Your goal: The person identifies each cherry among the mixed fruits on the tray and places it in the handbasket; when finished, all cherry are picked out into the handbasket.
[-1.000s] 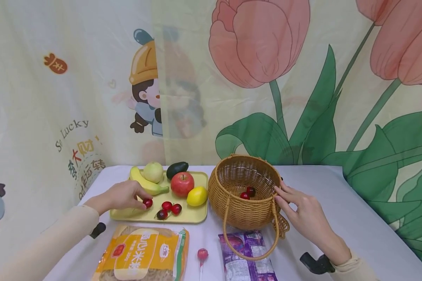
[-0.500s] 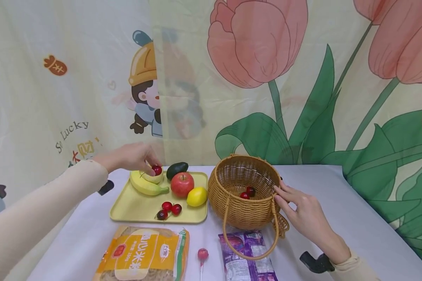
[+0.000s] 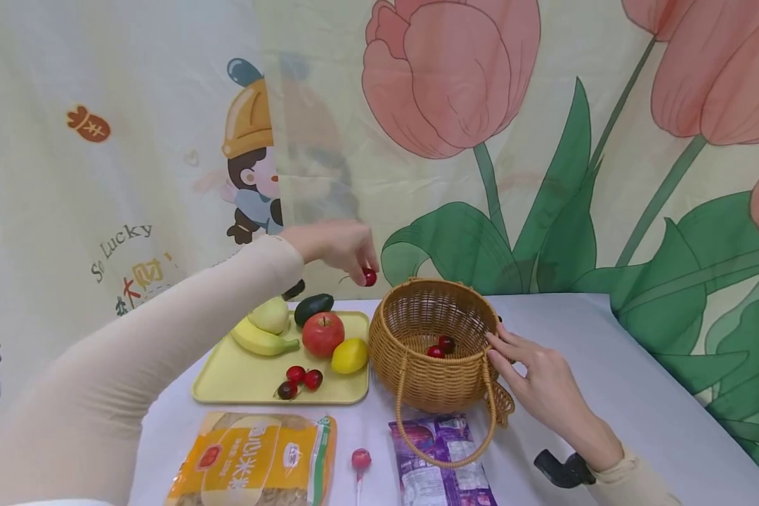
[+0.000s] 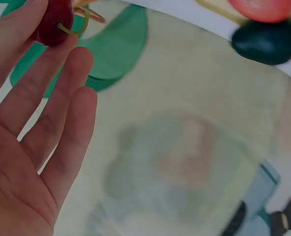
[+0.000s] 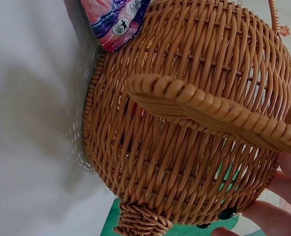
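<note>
My left hand [image 3: 344, 247] is raised above the back edge of the yellow tray [image 3: 228, 390], left of the wicker basket. Between thumb and fingertips it pinches a dark red cherry [image 4: 56, 22] by its body, the stem sticking out. Its other fingers are extended in the left wrist view. On the right side, my right hand [image 3: 547, 383] touches the rim of the wicker basket [image 3: 439, 379] with extended fingers [image 5: 271, 216]. Two cherries [image 3: 440, 346] lie inside the basket. Several more cherries [image 3: 297, 379] lie on the front of the tray.
Also on the tray are a banana [image 3: 262, 341], a pale green round fruit [image 3: 270, 316], a dark green avocado-shaped fruit [image 3: 313, 309], an apple [image 3: 323, 334] and a lemon [image 3: 350, 356]. In front lie an orange noodle-like package [image 3: 253, 457], a lollipop [image 3: 360, 460] and a purple packet [image 3: 443, 457].
My left hand has lifted the cherry off the tray and carried it up and to the right, toward the basket. The right hand stays at the basket rim.
</note>
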The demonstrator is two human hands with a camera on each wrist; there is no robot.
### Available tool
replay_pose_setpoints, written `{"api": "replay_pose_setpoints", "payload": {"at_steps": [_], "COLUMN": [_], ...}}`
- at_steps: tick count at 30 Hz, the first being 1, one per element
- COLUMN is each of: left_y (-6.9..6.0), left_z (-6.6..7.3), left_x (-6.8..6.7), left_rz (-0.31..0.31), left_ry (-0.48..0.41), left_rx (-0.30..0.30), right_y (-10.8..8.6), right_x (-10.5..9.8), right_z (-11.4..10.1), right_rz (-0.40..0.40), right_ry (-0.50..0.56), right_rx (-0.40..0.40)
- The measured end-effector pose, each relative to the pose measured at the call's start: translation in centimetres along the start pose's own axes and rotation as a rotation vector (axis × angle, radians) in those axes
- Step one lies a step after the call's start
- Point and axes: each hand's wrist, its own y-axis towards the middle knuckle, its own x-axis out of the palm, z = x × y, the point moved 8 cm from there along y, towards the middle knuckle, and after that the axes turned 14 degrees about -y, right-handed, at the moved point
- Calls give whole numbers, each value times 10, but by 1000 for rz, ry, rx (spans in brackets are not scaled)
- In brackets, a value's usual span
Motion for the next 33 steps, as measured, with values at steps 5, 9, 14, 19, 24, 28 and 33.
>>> {"api": "replay_pose_setpoints", "payload": {"at_steps": [5, 9, 14, 19, 24, 28, 33], "left_y": [37, 61, 84, 105, 122, 132, 139], "left_z": [31, 48, 65, 76, 69, 61, 58], "left_x": [8, 22, 40, 57, 80, 98, 114], "left_rz": [-24, -38, -49, -36, -43, -58, -81], "left_ry": [54, 73, 30, 6, 7, 21, 4], "left_rx": [52, 91, 131, 163, 170, 175, 192], "right_y": [0, 1, 1, 1, 2, 1, 2], "right_x": [0, 1, 3, 2, 2, 2, 0], "right_z": [0, -2, -1, 2, 1, 1, 0], "right_rz": [21, 31, -12, -33, -27, -21, -3], "right_ry": [4, 16, 22, 14, 10, 9, -2], "right_rx": [-2, -19, 10, 34, 23, 18, 13]}}
